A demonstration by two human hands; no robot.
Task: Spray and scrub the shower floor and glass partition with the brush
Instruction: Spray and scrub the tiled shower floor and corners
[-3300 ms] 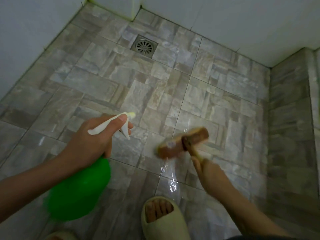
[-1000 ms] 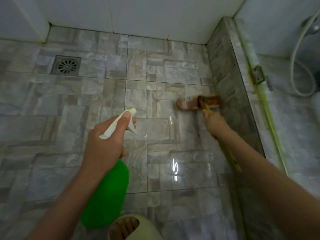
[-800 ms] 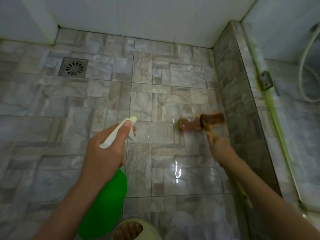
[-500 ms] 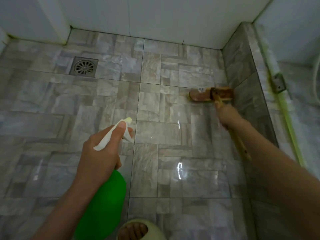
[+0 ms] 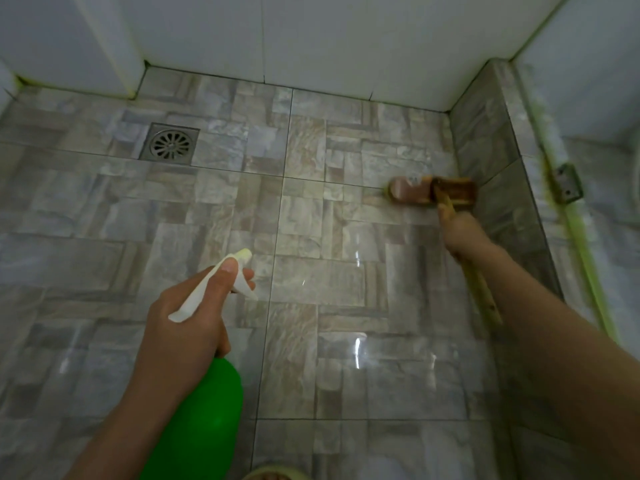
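Brush on floor, rt of drain

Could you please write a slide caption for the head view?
Right hand holds the brush on the floor by the curb; left hand holds the spray bottle.

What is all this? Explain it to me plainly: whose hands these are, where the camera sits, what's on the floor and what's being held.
There is no machine here. A person is cleaning a shower, and the picture comes from a wide-angle camera worn on their head, looking down at their own hands. The left hand grips a green spray bottle by its white trigger head, with the nozzle pointing forward over the floor. The right hand holds the long wooden handle of a brush. The brush head sits on the tiled floor, beside the low tiled kerb on the right. A square drain with a round grate is set in the floor at the far left. Shiny patches suggest the tiles are wet.
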